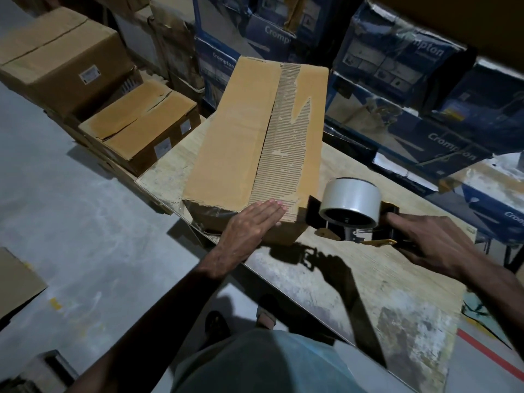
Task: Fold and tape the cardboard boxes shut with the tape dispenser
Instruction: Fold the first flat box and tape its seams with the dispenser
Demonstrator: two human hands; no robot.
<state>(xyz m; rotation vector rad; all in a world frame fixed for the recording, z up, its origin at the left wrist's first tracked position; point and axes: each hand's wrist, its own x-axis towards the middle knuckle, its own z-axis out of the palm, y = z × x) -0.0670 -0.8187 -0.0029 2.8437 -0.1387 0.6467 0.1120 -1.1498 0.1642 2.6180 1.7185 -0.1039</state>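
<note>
A long brown cardboard box (238, 131) lies on the worn wooden table (397, 302), its top flaps closed along a centre seam where the paper skin is torn off. My left hand (249, 225) presses flat with straight fingers on the box's near end. Just right of that end, held above the table, is the black tape dispenser (351, 211) with a roll of clear tape. My right hand (431, 245) grips its handle, fingers curled round it.
Several brown cartons (141, 123) stand on the floor to the left of the table. Blue printed boxes (397, 58) are stacked behind and to the right. A flat piece of cardboard (17, 282) lies on the grey floor at far left.
</note>
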